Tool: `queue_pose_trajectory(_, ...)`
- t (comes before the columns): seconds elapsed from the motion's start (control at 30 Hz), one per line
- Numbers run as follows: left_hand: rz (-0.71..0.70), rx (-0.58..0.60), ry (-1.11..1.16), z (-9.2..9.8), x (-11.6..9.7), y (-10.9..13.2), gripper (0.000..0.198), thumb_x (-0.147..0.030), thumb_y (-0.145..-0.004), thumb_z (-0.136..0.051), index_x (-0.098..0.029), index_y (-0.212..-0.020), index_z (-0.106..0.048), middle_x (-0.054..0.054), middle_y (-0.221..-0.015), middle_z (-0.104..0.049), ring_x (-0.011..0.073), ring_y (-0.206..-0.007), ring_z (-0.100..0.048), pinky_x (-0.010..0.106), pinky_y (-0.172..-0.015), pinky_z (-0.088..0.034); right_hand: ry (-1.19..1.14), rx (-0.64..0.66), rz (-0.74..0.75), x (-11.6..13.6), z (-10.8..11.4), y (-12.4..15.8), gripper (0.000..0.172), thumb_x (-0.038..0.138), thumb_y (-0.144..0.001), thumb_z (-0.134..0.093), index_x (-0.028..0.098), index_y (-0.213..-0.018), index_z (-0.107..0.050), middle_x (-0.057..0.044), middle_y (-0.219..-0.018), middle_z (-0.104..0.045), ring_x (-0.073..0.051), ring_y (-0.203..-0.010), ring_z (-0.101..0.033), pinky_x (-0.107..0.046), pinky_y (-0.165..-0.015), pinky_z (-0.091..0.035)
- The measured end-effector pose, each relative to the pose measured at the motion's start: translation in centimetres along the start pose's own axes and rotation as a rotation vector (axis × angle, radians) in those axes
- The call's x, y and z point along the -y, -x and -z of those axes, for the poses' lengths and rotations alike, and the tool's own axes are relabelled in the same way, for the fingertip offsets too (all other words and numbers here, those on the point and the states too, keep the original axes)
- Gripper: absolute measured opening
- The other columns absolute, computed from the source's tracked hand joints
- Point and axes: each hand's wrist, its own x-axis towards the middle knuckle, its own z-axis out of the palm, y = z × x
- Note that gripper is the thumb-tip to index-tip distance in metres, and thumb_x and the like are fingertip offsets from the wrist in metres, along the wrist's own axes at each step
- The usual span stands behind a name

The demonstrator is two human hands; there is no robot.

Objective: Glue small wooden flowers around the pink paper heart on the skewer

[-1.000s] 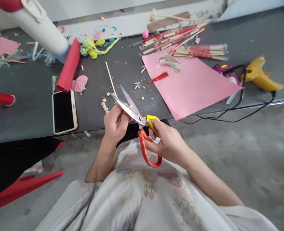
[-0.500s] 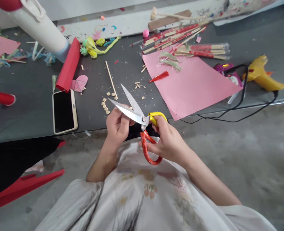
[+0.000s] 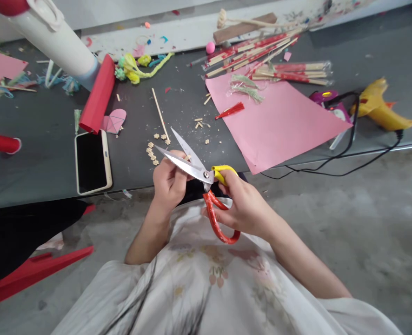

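My right hand (image 3: 242, 202) grips the scissors (image 3: 206, 174) by their yellow and red handles, with the blades spread apart and pointing up-left. My left hand (image 3: 170, 181) is closed in a pinch at the table's front edge, behind the lower blade. A small pale piece (image 3: 188, 158) shows between the blades near its fingertips; whether the fingers hold it is hard to tell. Several small flower-shaped beads (image 3: 151, 151) lie on the table just beyond my left hand. A thin wooden stick (image 3: 161, 115) rests with its lower end beside them.
A phone (image 3: 93, 163), a red roll (image 3: 97, 95) and a white bottle (image 3: 57, 39) stand or lie at left. Pink paper (image 3: 282, 125) with tassels covers the right middle. Packed sticks (image 3: 293, 74) lie behind it. A yellow glue gun (image 3: 383, 107) with its cord sits far right.
The scissors have shifted slightly left, and their blades and handles are at a slightly different spread. The pale piece between the blades shows more clearly. My left hand has barely moved.
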Motion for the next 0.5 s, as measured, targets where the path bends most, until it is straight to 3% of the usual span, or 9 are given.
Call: queue_pose_trajectory(0.5, -0.002, 0.03, -0.055, 0.49, 0.46, 0.44, 0.011, -0.03, -0.097, -0.054, -0.023, -0.093, -0.061, -0.007, -0.062, -0.053, 0.0039, -0.046, -0.051, 0.015, -0.046, -0.041, -0.056, 0.088, -0.086, 0.2, 0.34, -0.05, 0.049, 0.048, -0.078, -0.074, 0.021, -0.108, -0.047, -0.004, -0.089, -0.066, -0.016, -0.071, -0.061, -0.026, -0.058, -0.043)
